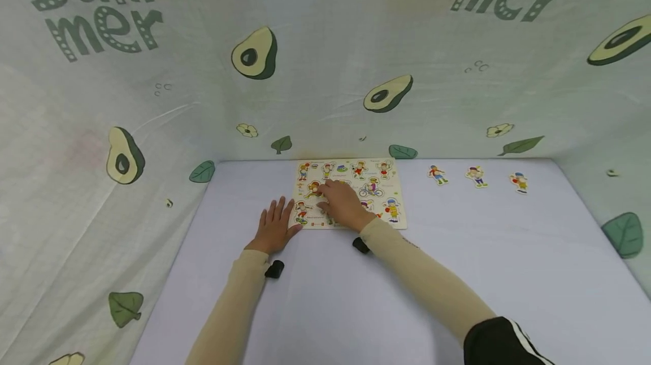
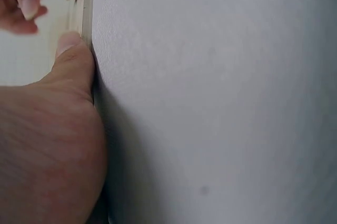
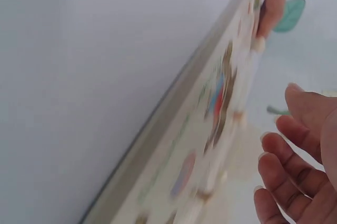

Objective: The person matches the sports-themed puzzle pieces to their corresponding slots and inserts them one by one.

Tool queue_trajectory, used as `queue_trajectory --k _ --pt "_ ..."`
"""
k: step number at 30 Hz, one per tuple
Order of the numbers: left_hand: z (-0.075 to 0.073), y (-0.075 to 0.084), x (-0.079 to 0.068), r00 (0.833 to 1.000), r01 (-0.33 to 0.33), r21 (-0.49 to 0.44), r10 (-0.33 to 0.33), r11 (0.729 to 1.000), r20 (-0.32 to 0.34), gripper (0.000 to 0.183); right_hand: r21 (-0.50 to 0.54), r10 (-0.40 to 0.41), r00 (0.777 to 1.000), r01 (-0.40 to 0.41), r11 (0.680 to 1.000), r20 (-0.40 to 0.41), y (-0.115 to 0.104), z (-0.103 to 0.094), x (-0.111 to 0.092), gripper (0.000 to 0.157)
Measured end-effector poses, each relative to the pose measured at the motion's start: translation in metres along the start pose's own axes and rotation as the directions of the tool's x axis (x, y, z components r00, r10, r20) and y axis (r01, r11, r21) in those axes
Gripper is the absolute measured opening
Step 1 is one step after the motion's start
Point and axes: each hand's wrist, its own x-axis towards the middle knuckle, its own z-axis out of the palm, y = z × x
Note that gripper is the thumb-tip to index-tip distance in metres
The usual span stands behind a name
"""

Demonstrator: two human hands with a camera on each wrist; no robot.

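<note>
A pale puzzle board (image 1: 400, 187) with printed cartoon children playing sports lies at the back of the table. My left hand (image 1: 273, 230) rests flat with spread fingers along its left edge. In the left wrist view, the thumb lies against the board's edge (image 2: 88, 11). My right hand (image 1: 343, 205) is over the left middle of the board, near a figure piece (image 1: 313, 188). In the right wrist view its fingers (image 3: 287, 182) are loosely bent, thumb apart, nothing between them. The hand and wrist hide part of the lower board. A cyclist piece (image 1: 372, 187) shows right of the hand.
Three loose figure pieces lie on the white table (image 1: 483, 252) right of the board: one in blue and red (image 1: 437, 175), a second in purple (image 1: 477, 177), a third in yellow (image 1: 519, 182). A printed cloth (image 1: 315, 31) hangs close behind the board.
</note>
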Motion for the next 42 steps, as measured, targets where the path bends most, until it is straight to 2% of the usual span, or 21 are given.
queue_trajectory --k 8,15,28,42 --pt "-0.004 0.001 -0.002 1.0 -0.01 -0.016 0.01 1.0 0.005 0.079 0.088 0.061 0.993 -0.052 0.995 -0.099 0.03 -0.023 -0.026 0.023" --pt "-0.006 0.004 -0.004 1.0 0.001 -0.024 -0.001 1.0 0.012 0.08 0.1 0.125 0.98 -0.11 0.989 -0.154 0.061 -0.041 -0.049 0.023" --pt "0.0 0.001 -0.002 1.0 -0.01 -0.016 0.01 1.0 -0.013 0.079 0.115 0.292 0.939 -0.274 0.955 -0.184 0.116 -0.071 -0.091 0.026" --pt "-0.001 0.0 -0.003 1.0 -0.002 -0.018 0.003 1.0 0.008 0.08 0.065 0.358 0.905 -0.353 0.933 -0.23 0.183 -0.091 -0.125 0.029"
